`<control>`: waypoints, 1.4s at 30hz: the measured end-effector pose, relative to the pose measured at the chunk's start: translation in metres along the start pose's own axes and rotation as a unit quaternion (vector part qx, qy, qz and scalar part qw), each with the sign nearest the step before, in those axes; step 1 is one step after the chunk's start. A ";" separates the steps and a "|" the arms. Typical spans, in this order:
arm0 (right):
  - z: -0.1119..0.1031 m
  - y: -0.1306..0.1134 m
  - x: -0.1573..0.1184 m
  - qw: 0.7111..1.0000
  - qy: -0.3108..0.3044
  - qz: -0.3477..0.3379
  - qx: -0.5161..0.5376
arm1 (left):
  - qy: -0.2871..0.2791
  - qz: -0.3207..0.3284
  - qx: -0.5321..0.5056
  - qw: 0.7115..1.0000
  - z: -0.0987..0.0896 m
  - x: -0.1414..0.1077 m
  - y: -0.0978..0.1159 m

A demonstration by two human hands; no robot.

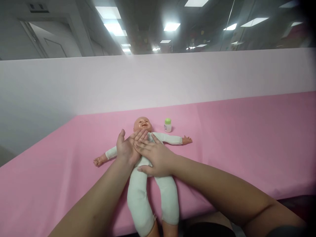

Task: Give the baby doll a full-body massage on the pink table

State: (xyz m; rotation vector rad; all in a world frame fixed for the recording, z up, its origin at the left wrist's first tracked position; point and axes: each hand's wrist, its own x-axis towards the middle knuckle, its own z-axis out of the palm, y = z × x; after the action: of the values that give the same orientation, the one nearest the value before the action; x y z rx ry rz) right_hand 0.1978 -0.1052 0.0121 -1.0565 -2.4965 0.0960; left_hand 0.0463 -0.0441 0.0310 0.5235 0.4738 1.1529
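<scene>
A baby doll (pixel 138 187) with a white cloth body lies on its back, arms spread to the sides and legs toward me. Over its chest, my left hand (pixel 129 146) is turned palm up with the fingers stretched out. My right hand (pixel 158 154) lies palm down, its fingertips across the fingers of my left hand and its thumb apart. Neither hand holds anything that I can see. Much of the doll's torso is hidden beneath the hands. Beyond the doll's outstretched arm, a small bottle (pixel 168 125) with a green cap stands upright.
A pink cover (pixel 242 141) spreads over the padded surface under the doll. Behind it rises a low white wall (pixel 172 79), with glass (pixel 148 36) above that shows ceiling lights. The front edge of the surface is close to my body.
</scene>
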 end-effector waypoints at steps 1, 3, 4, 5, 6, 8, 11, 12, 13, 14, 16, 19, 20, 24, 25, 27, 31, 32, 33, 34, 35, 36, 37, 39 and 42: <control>0.001 0.000 -0.001 1.000 -0.001 -0.020 0.009 | 0.006 0.007 0.001 1.000 -0.002 0.001 0.002; 0.003 -0.002 -0.002 0.998 0.000 -0.056 0.026 | 0.010 0.010 0.004 1.000 -0.005 0.003 0.005; 0.004 -0.004 -0.003 0.997 0.001 -0.068 0.033 | 0.007 0.008 0.006 1.000 -0.005 0.003 0.005; 0.006 -0.004 -0.003 0.996 0.001 -0.076 0.039 | 0.003 0.005 0.007 1.000 -0.006 0.002 0.004; 0.007 -0.005 -0.002 0.996 0.001 -0.080 0.043 | -0.002 0.000 0.009 1.000 -0.005 0.001 0.003; 0.010 -0.005 -0.002 0.996 -0.001 -0.081 0.040 | -0.009 -0.009 0.015 1.000 -0.001 -0.002 -0.002; 0.011 -0.002 0.000 0.998 0.009 -0.058 0.020 | -0.006 -0.017 0.020 1.000 0.007 -0.010 -0.010; 0.012 -0.001 0.000 0.999 0.016 -0.046 0.011 | -0.006 -0.017 0.022 1.000 0.009 -0.012 -0.012; 0.012 0.000 0.001 0.999 0.023 -0.033 0.004 | -0.008 -0.014 0.024 1.000 0.011 -0.013 -0.013; 0.012 0.000 0.001 0.999 0.028 -0.021 -0.003 | -0.009 -0.010 0.029 1.000 0.012 -0.014 -0.013; 0.011 0.000 0.001 0.999 0.031 -0.004 -0.009 | -0.010 0.007 0.039 0.999 0.011 -0.014 -0.010; 0.009 -0.002 -0.001 1.000 0.018 0.006 -0.006 | -0.005 0.041 0.038 0.998 0.004 -0.007 -0.001; 0.009 -0.003 -0.001 1.000 0.012 0.003 -0.004 | -0.001 0.047 0.034 0.998 0.001 -0.005 0.001; 0.006 -0.005 -0.003 0.999 -0.004 -0.040 0.004 | 0.014 0.045 0.030 0.998 -0.005 0.001 0.005; 0.006 -0.005 -0.003 0.999 -0.005 -0.053 0.008 | 0.015 0.043 0.032 0.998 -0.005 0.001 0.004; 0.007 -0.004 -0.003 0.998 -0.002 -0.067 0.017 | 0.014 0.037 0.035 0.999 -0.001 -0.002 -0.001; 0.009 -0.001 -0.001 0.999 0.001 -0.047 0.016 | -0.005 0.016 0.042 0.999 0.007 -0.011 -0.010; 0.009 0.000 -0.001 0.999 0.002 -0.034 0.010 | -0.012 0.014 0.041 0.999 0.008 -0.012 -0.011; 0.009 0.000 -0.001 1.000 0.005 -0.020 0.001 | -0.021 0.016 0.041 0.999 0.008 -0.013 -0.010; 0.008 0.001 -0.001 1.000 0.008 -0.007 -0.007 | -0.028 0.019 0.039 0.999 0.008 -0.013 -0.009; 0.007 0.001 -0.001 1.000 0.010 0.002 -0.014 | -0.031 0.025 0.038 0.999 0.007 -0.012 -0.007; 0.006 0.002 -0.002 1.000 0.009 0.006 -0.018 | -0.029 0.031 0.035 0.998 0.005 -0.011 -0.004; 0.005 0.002 -0.002 1.000 0.005 0.004 -0.019 | -0.023 0.037 0.033 0.999 0.003 -0.009 0.000; 0.004 0.000 -0.003 1.000 -0.008 -0.012 -0.016 | -0.011 0.049 0.025 0.998 0.000 -0.006 0.007; 0.004 -0.003 -0.003 0.999 -0.021 -0.045 -0.004 | -0.001 0.059 0.016 0.998 -0.002 -0.003 0.010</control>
State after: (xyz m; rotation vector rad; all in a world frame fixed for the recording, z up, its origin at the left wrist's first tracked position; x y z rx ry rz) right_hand 0.1962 -0.1086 0.0084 -0.9522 -2.5812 0.0812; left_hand 0.0364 -0.0433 0.0357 0.5859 0.4653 1.2604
